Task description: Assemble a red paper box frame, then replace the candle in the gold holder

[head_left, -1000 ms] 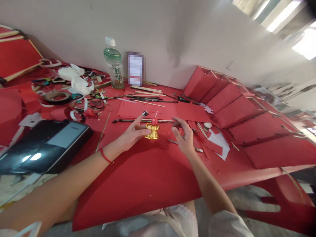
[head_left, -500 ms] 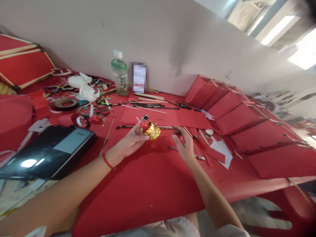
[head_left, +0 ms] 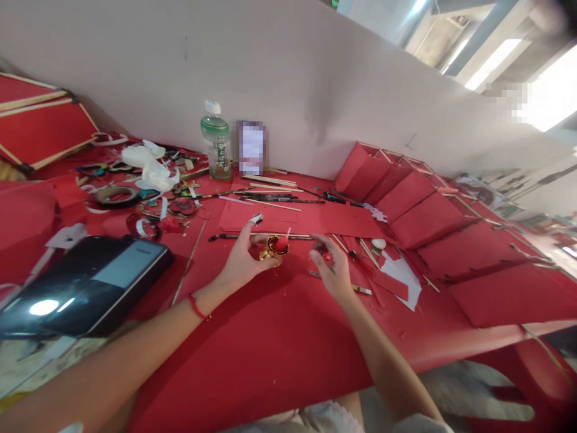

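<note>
My left hand [head_left: 246, 255] is closed on a gold lotus-shaped candle holder [head_left: 265, 256], its thumb along the near side. A small red candle [head_left: 281, 243] with a pale wick-like tip sits in the cup, which leans to the right. On a raised finger of that hand is a small white and black piece [head_left: 256, 219]. To the right, my right hand [head_left: 332, 264] is open, thumb and fingers curved apart over the table. Between them shows a small red bit [head_left: 326, 257], apparently on the tabletop. A metal-tipped tool [head_left: 362, 290] lies under that hand.
The red-covered table [head_left: 234, 349] bears thin wooden sticks [head_left: 270, 180], red card [head_left: 351, 219], a bottle [head_left: 216, 144] and a propped phone [head_left: 251, 147]. Left are a black device [head_left: 130, 264], tape roll [head_left: 115, 195] and scraps. Red panelled frames [head_left: 478, 252] line the right.
The candle holder has tipped over to the right in my left hand, so the candle now points up and right. A left finger has lifted off it. My right hand has barely moved.
</note>
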Motion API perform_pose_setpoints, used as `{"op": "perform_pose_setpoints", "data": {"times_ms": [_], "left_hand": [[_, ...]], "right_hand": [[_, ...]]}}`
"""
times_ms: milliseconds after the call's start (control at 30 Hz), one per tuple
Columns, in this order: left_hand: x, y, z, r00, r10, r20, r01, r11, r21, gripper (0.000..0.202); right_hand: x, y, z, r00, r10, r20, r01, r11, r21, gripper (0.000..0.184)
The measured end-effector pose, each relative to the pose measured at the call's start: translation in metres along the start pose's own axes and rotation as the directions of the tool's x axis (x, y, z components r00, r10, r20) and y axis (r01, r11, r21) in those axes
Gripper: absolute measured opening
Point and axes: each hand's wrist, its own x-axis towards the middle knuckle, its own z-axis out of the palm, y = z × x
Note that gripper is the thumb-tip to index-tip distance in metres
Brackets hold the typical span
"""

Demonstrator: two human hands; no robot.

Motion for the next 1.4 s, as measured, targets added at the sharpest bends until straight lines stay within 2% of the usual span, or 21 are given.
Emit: {"op": "perform_pose_setpoints", "data": {"times_ms": [100,267,433,567,667,733,800,933,1033,1200,1300,1400], "left_hand": [[-0.002,-0.002,0.0,0.993,0.117,-0.008,-0.114,0.981,0.158,0.096],[-0.004,-0.001,0.001,0.955,0.291,0.058,-0.296,0.944,0.146,0.086],[-0.007,0.001,0.001,0.911,0.413,0.013,-0.404,0.883,0.238,0.074],[-0.009,0.001,0.001,0.863,0.504,-0.034,-0.478,0.837,0.267,0.066],[-0.012,0.001,0.002,0.832,0.553,-0.041,-0.52,0.804,0.288,0.053],[-0.014,0.002,0.002,0.832,0.555,-0.022,-0.526,0.8,0.287,0.044],[-0.017,0.003,0.002,0.849,0.528,0.0,-0.51,0.822,0.254,0.041],[-0.022,0.004,0.002,0.88,0.474,0.04,-0.474,0.867,0.153,0.039],[-0.025,0.003,0.004,0.883,0.466,0.064,-0.47,0.872,0.136,0.036],[-0.024,0.008,0.005,0.862,0.503,0.056,-0.5,0.829,0.25,0.054],[-0.021,0.012,0.004,0.861,0.477,0.179,-0.509,0.808,0.296,0.061],[-0.018,0.012,0.003,0.856,0.401,0.327,-0.486,0.84,0.241,0.051]], "right_hand": [[0.0,0.0,-0.001,1.0,0.005,-0.016,-0.005,1.0,0.017,0.032],[0.001,0.0,-0.002,0.999,0.001,-0.033,0.0,0.999,0.033,0.03],[0.001,0.001,-0.002,0.999,-0.05,-0.016,0.05,0.999,0.022,0.028],[-0.002,-0.002,0.0,0.984,-0.179,0.026,0.179,0.984,0.001,0.026],[-0.006,-0.013,0.003,0.949,-0.31,0.05,0.313,0.948,-0.062,0.027],[-0.009,-0.023,0.007,0.923,-0.379,0.062,0.384,0.911,-0.15,0.028],[-0.012,-0.033,0.012,0.899,-0.433,0.059,0.433,0.865,-0.253,0.029],[-0.017,-0.048,0.022,0.877,-0.481,0.007,0.442,0.801,-0.404,0.021],[-0.02,-0.054,0.024,0.867,-0.498,0.004,0.445,0.771,-0.456,0.013],[-0.02,-0.058,0.014,0.837,-0.54,0.092,0.518,0.726,-0.452,0.012],[-0.019,-0.057,0.007,0.819,-0.555,0.147,0.562,0.724,-0.4,0.013],[-0.017,-0.057,0.004,0.803,-0.567,0.185,0.593,0.728,-0.344,0.015]]}}
